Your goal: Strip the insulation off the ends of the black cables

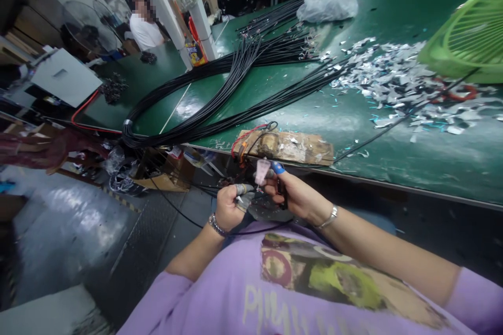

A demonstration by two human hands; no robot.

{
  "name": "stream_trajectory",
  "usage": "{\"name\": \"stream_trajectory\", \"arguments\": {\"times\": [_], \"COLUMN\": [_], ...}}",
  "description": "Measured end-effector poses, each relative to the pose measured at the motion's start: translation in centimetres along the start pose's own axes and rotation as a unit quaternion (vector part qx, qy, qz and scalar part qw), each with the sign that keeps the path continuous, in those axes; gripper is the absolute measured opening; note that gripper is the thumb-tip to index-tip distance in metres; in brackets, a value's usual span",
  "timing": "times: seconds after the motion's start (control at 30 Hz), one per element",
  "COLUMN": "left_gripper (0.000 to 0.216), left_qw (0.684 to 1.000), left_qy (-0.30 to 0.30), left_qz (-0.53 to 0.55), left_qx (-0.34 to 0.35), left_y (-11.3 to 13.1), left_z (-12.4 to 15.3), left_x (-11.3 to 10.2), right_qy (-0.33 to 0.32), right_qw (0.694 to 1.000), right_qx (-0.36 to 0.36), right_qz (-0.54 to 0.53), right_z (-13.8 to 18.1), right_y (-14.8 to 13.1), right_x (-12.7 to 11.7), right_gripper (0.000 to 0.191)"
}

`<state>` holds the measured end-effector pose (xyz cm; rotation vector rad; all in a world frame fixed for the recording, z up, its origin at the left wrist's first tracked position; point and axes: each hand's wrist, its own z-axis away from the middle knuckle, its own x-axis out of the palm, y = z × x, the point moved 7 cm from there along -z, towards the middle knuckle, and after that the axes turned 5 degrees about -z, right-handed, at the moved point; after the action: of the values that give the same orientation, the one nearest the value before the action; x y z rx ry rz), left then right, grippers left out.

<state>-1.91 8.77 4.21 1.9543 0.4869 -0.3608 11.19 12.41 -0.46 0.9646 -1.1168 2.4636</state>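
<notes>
My left hand (230, 205) is closed, with taped fingertips pinching a thin black cable (251, 230) that loops across my lap. My right hand (293, 193) is closed around a dark-handled tool (281, 188); its fingertips wear blue and pink tape. Both hands meet just below the front edge of the green table (353, 131), under a worn wooden block (291, 146) carrying red and black wires. A big bundle of long black cables (220, 99) lies across the table.
Silver foil scraps (396, 81) litter the table's right side beside a green plastic basket (467, 42). A clear plastic bag (330, 2) lies at the back. A person in a white shirt (145, 29) sits at the far left. Boxes and clutter fill the floor.
</notes>
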Motion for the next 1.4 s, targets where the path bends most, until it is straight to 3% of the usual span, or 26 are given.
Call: {"name": "stream_trajectory", "arguments": {"times": [0.1, 0.2, 0.3, 0.43, 0.57, 0.73, 0.9, 1.03, 1.2, 1.3, 1.4], "left_gripper": [0.026, 0.036, 0.039, 0.04, 0.047, 0.054, 0.052, 0.041, 0.025, 0.027, 0.033], "left_qw": [0.975, 0.906, 0.851, 0.816, 0.817, 0.823, 0.857, 0.853, 0.824, 0.829, 0.832], "left_qy": [0.003, 0.034, 0.031, -0.019, -0.034, -0.122, -0.159, -0.21, -0.272, -0.272, -0.253], "left_qz": [0.161, 0.328, 0.415, 0.455, 0.431, 0.347, 0.29, 0.274, 0.289, 0.289, 0.287], "left_qx": [-0.15, -0.267, -0.322, -0.356, -0.382, -0.433, -0.395, -0.393, -0.404, -0.393, -0.401], "left_y": [-1.7, -2.9, -3.1, -2.8, -2.9, -2.5, -1.6, -1.1, -0.3, 0.0, -0.5], "left_z": [1.2, 2.6, 3.3, 4.0, 5.0, 6.2, 5.5, 5.9, 6.4, 6.2, 6.2], "left_x": [0.8, 1.6, 2.2, 3.0, 3.9, 6.1, 7.0, 7.7, 8.8, 8.9, 8.6], "right_qy": [-0.004, -0.024, -0.054, -0.088, -0.095, -0.085, -0.089, -0.071, -0.039, -0.014, 0.015], "right_qw": [0.999, 0.996, 0.992, 0.987, 0.981, 0.948, 0.91, 0.893, 0.914, 0.941, 0.968], "right_qx": [0.04, 0.076, 0.077, 0.042, -0.016, -0.11, -0.153, -0.157, -0.136, -0.108, -0.127], "right_qz": [0.014, 0.045, 0.082, 0.124, 0.166, 0.287, 0.375, 0.415, 0.38, 0.32, 0.215], "right_z": [0.4, 0.8, 1.2, 1.8, 2.6, 3.5, 3.4, 4.6, 5.7, 5.6, 5.3], "right_y": [0.9, 1.9, 2.6, 2.9, 2.2, 1.3, 0.7, 0.0, 0.0, 0.5, -0.2], "right_x": [-0.8, -1.2, -0.8, 0.3, 1.0, -0.4, -3.0, -4.0, -4.7, -5.5, -6.4], "right_gripper": [0.042, 0.043, 0.039, 0.035, 0.039, 0.036, 0.038, 0.027, 0.027, 0.028, 0.032]}}
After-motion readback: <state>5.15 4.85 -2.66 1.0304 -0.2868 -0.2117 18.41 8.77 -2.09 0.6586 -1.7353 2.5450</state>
